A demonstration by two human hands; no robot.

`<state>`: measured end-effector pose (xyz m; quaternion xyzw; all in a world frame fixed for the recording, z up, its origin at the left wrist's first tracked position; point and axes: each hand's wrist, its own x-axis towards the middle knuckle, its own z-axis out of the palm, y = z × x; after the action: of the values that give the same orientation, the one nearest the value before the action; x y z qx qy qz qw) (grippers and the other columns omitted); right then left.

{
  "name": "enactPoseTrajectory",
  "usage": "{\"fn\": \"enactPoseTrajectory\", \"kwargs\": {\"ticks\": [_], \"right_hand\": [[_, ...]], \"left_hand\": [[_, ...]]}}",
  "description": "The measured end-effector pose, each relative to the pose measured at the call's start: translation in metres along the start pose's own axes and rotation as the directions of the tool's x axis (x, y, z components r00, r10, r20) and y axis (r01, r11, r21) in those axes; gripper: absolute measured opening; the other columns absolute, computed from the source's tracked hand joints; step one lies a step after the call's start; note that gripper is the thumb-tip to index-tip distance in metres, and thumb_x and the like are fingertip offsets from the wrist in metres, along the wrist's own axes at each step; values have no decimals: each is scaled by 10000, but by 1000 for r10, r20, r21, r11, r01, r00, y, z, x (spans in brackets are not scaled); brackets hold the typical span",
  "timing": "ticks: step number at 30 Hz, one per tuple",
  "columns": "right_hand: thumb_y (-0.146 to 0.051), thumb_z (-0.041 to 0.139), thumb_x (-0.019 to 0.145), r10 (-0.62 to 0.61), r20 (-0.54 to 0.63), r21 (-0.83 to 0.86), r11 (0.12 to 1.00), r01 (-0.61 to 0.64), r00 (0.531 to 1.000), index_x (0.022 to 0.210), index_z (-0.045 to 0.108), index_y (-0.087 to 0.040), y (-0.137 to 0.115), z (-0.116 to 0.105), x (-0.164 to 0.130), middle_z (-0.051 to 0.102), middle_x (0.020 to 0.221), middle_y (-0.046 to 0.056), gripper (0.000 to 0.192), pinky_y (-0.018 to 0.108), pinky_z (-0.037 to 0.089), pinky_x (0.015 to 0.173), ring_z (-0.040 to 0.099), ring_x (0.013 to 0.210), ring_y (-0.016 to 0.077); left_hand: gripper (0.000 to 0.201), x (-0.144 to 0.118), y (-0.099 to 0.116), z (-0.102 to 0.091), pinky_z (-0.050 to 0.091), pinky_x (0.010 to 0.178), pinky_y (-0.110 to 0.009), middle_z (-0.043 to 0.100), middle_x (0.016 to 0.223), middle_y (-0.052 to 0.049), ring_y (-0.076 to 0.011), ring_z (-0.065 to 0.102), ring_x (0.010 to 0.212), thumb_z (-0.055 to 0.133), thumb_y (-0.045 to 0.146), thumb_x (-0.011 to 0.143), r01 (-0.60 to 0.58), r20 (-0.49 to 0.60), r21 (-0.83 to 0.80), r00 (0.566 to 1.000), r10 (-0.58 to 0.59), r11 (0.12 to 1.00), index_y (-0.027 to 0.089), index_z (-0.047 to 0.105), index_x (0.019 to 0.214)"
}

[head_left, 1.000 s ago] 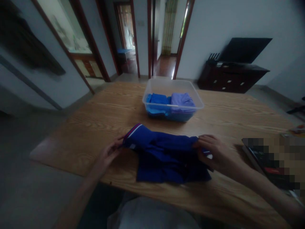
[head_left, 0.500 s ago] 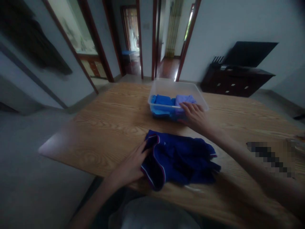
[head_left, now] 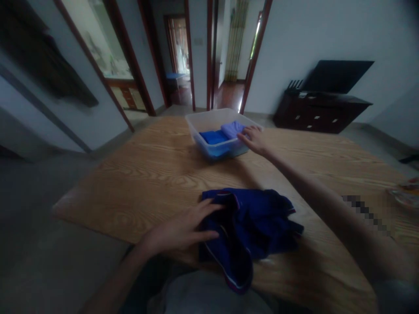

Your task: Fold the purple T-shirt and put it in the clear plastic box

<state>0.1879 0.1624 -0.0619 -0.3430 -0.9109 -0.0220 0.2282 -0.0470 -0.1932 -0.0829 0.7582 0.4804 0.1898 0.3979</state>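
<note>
The left hand [head_left: 183, 229] is pressing flat, grip wide, on the blue garment [head_left: 252, 226] at the table's [head_left: 147, 174] six o'clock edge, pinning it, while the right hand [head_left: 253, 138] is hooking the clear bin's [head_left: 199, 124] rim at twelve o'clock.

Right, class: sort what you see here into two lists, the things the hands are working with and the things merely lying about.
In use:
left hand resting on the dark blue garment
right hand at the clear plastic tub
folded blue cloth and folded lilac cloth inside the tub

Lying about:
wooden table
dark sideboard
plate at the table's right edge
</note>
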Motion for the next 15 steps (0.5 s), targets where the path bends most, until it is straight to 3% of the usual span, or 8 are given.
{"fn": "enactPoseTrajectory", "kwargs": {"ticks": [3,5,6,8,10,12,14,15], "right_hand": [[-460,365,1125,-15,-52,8,1000,15,999,1224,618,-160,-20,-13,-6,638,1333,200,405,483,416,1100,580,1235,328],[-443,424,1118,-86,-100,27,996,89,991,1275,607,-162,-45,-35,-36,622,1389,204,370,483,414,1103,573,1279,338],[-436,421,1128,-131,-90,49,989,136,987,1230,628,-179,-60,-49,-57,662,1303,181,346,467,438,1060,606,1214,328],[-422,365,1159,-163,81,129,980,152,983,1078,660,-201,-92,-79,-112,714,1054,121,377,406,474,899,659,981,274],[-490,353,1167,-96,298,187,982,40,950,1001,682,-215,-125,-101,-173,718,919,86,460,384,465,802,664,845,249],[-575,375,1151,-23,457,293,948,-125,889,940,688,-224,-154,-107,-229,734,887,72,515,369,464,752,675,789,234],[-633,427,1122,79,533,329,898,-292,842,1027,715,-221,-176,-98,-269,774,997,92,511,373,500,772,714,867,258],[-666,485,1090,135,516,326,882,-340,846,1079,717,-213,-183,-89,-281,780,1049,110,509,384,518,794,724,910,279]], "left_hand": [[569,15,2,-8,403,1312,-534,526,1700,-39,-307,493,1570,646,493,1081,-32,-47,-66,998,29,997,392,514,1626],[655,26,-1,-13,495,1230,-505,540,1684,-61,-313,575,1487,704,461,1048,-52,-64,-166,997,42,985,379,470,1653],[733,31,-3,-15,538,1176,-483,530,1690,-81,-315,601,1456,730,452,1029,-49,-65,-226,997,35,973,367,415,1686],[827,42,-10,-17,605,1044,-430,570,1645,-124,-308,674,1346,757,462,1004,-22,-69,-308,998,1,951,316,360,1715],[756,54,-15,-18,608,985,-402,681,1510,-123,-298,724,1229,753,508,1000,-6,-59,-281,998,-11,960,261,475,1659],[582,66,-16,-17,579,1015,-405,771,1342,-83,-302,736,1169,725,564,1008,-41,-60,-189,998,30,981,238,672,1487],[501,78,-12,-14,560,1032,-397,798,1249,-63,-305,731,1156,728,596,993,-82,-103,-149,992,67,986,228,764,1331],[503,83,-7,-13,575,980,-383,799,1214,-65,-295,738,1108,741,605,976,-80,-141,-172,989,56,982,217,769,1294]]}}
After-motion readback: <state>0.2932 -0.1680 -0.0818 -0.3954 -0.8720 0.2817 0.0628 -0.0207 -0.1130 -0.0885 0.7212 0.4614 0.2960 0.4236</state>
